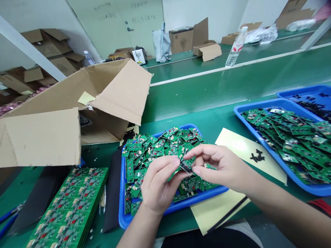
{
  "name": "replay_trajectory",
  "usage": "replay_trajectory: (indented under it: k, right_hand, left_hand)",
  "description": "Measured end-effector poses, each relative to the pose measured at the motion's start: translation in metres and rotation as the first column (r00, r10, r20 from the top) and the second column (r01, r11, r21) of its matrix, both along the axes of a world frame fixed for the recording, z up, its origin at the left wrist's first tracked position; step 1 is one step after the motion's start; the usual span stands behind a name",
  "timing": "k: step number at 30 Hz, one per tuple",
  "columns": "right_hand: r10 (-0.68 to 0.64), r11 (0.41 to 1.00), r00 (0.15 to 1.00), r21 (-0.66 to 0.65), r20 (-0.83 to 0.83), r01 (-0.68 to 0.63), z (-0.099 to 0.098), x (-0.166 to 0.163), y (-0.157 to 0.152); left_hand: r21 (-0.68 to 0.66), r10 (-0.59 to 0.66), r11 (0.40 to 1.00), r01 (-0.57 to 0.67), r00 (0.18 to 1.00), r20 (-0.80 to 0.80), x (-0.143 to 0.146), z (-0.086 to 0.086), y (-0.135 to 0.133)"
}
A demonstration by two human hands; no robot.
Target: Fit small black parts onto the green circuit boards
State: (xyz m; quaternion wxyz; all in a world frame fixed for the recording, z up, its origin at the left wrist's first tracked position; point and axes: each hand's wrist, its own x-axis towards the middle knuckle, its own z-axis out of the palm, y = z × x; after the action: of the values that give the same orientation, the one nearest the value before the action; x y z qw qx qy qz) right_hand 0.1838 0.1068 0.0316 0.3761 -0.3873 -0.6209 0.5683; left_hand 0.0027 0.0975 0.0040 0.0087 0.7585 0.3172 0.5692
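Observation:
Above the heap of loose green circuit boards (155, 148) in the middle blue tray (124, 220), both my hands meet on one small circuit board (185, 168). It is tilted, seen nearly edge-on, with dark parts along it. My left hand (160, 181) pinches its left side between thumb and fingers. From the right, my right hand (218, 163) closes thumb and index finger on the board's other end. Whether a separate black piece is between those right fingertips is hidden. Small black pieces (258, 156) lie on a yellow sheet (230, 137) beyond my right hand.
An open cardboard box (41, 137) stands left. Stacked board panels (69, 206) and blue-handled pliers (10, 217) lie near it. At right, one blue tray (261, 136) holds boards; another blue tray (289, 93) holds black pieces. A water bottle (236, 50) stands on the ledge.

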Motion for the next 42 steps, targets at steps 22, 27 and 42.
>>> replay_trajectory:
  k: [22,27,42]
  right_hand:
    - [-0.329,0.521,0.942,0.845,0.069,0.120,-0.001,-0.009,-0.003]
    - [-0.306,0.555,0.944,0.829,0.122,0.073,0.001,-0.002,0.000]
    - [-0.414,0.534,0.893,0.842,0.178,0.079,0.004,-0.003,-0.001]
  left_hand:
    - [-0.485,-0.156,0.671,0.561,0.746,0.648,0.006,-0.007,-0.004]
    - [-0.488,-0.168,0.571,0.660,0.675,0.718,0.008,-0.005,-0.002]
    - [-0.508,-0.172,0.516,0.690,0.664,0.728,0.010,-0.002,-0.001]
